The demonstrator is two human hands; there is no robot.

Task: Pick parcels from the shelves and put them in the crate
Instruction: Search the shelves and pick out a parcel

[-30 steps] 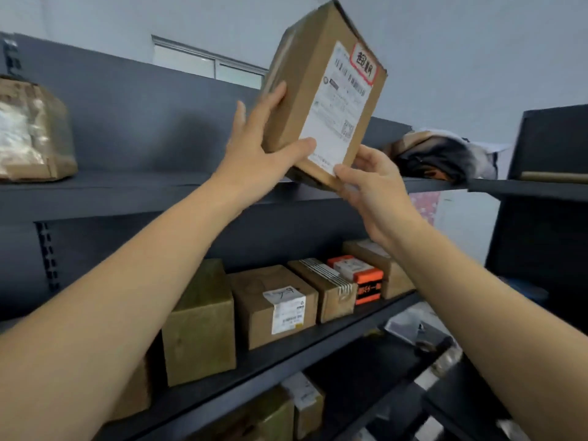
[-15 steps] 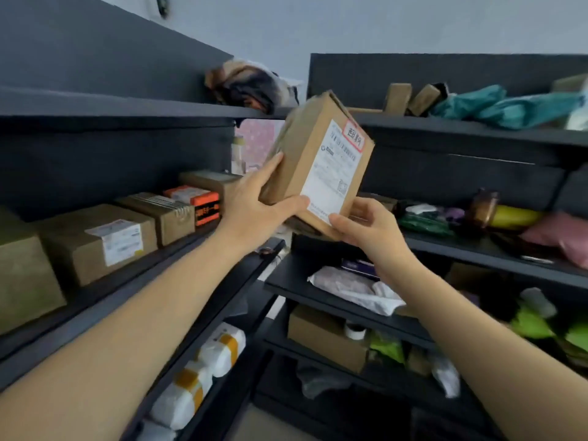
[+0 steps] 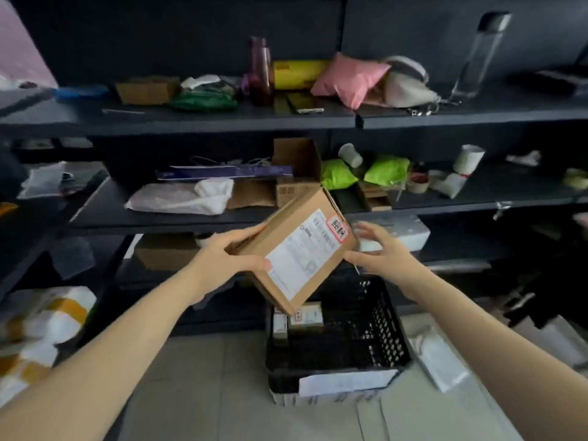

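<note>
A brown cardboard parcel (image 3: 296, 249) with a white shipping label and a red-edged sticker hangs tilted in the air, above the far left corner of a black plastic crate (image 3: 389, 332) on the floor. My left hand (image 3: 222, 259) grips the parcel's left end, thumb on the label side and fingers over the top. At the parcel's right edge my right hand (image 3: 381, 253) has its fingers spread, and only the thumb touches the box. Small boxed parcels (image 3: 300, 319) lie inside the crate at its far left.
Dark shelves (image 3: 191, 122) run across in front of me, holding a pink bag (image 3: 348, 78), green bags (image 3: 386, 168), a white bag (image 3: 191, 197) and cardboard boxes. White mailers (image 3: 440, 361) lie on the floor right of the crate. Yellow-white parcels (image 3: 41, 326) sit low on the left.
The view has swung right and down from the upper shelves to the crate. The parcel has come down with both hands, and my right hand has loosened from gripping it to spread fingers.
</note>
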